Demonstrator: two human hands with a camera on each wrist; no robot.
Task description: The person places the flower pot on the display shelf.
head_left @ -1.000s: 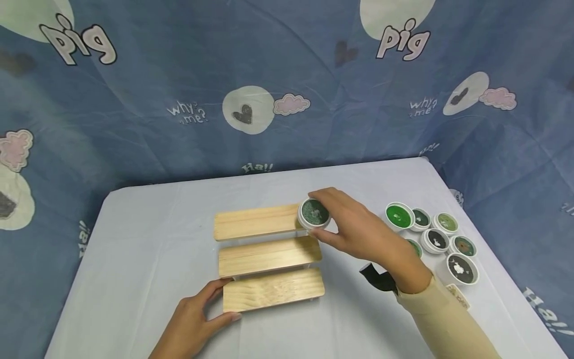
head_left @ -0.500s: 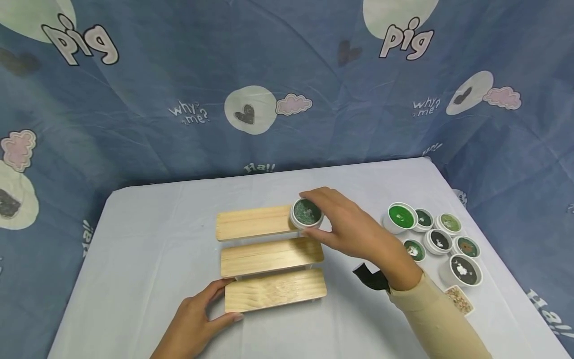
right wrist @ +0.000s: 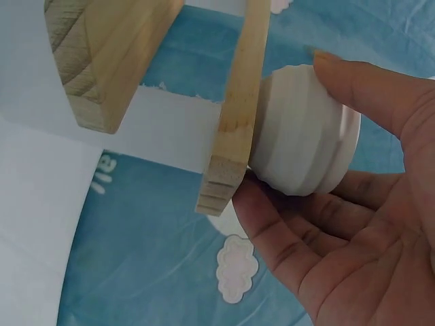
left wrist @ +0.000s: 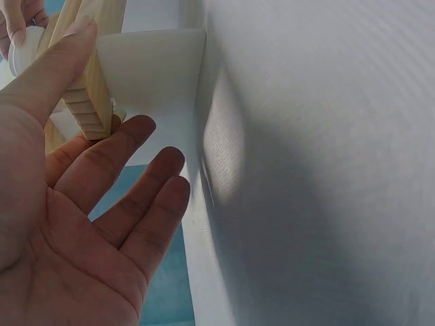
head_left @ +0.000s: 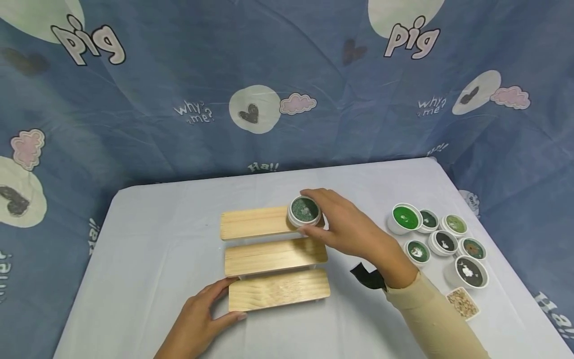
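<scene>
A three-step wooden display stand (head_left: 278, 255) with pale boards and white supports stands on the table. My left hand (head_left: 197, 314) holds the left end of its lowest board, thumb at the front edge and fingers behind, as the left wrist view (left wrist: 88, 197) also shows. On the right end of the top board, my right hand (head_left: 345, 224) grips a small round white pot (head_left: 305, 209) with a mottled dark green top. In the right wrist view the ribbed side of the white pot (right wrist: 299, 129) sits against the top board (right wrist: 234, 129), thumb and fingers around it.
Several similar white pots (head_left: 445, 243) with green, dark or brownish tops cluster on the right of the white table (head_left: 148, 249). In front of them lies a small square dish (head_left: 463, 303) of beige bits. A black strap (head_left: 368, 276) hangs at my right wrist. Patterned blue cloth (head_left: 287, 149) rises behind.
My right hand has moved the white pot slightly left onto the top board's right end. The left hand keeps its grip on the lowest board. The view has shifted slightly.
</scene>
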